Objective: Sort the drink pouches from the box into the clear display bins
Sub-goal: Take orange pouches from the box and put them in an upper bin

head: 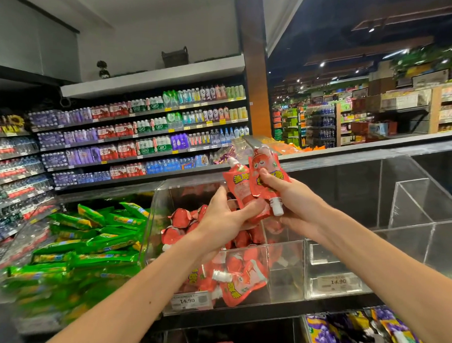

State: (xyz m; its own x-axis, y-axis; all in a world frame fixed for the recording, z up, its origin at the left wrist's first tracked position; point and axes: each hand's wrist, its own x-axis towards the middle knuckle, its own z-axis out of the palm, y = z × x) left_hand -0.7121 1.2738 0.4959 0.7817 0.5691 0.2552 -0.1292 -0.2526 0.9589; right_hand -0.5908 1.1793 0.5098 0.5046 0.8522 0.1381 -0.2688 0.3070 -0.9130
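Nearest us, along the bottom edge, purple pouches (356, 329) lie in a lower bin on the right; just above, we see a price tag (190, 300) on the front of the middle bin (286, 269), a clear box heaped with red pouches (240, 284) mostly on its left side; just right of it stands the right bin (430, 242), also clear, with a tag of its own; on the left a third clear bin holds green packets (93, 244). Over the middle bin our two hands meet; the left hand (221, 218) has its fingers curled round the lower end of the left pouch (238, 189), a red one standing with its white cap up; the right hand (291, 202) grips the right pouch (265, 174), fingers and thumb wrapped round it, with its white cap pointing down; the two pouches touch and overlap. Far behind on the left, shelves of bottled water (140, 133) run along the wall; far right we see more store aisles (360, 118).
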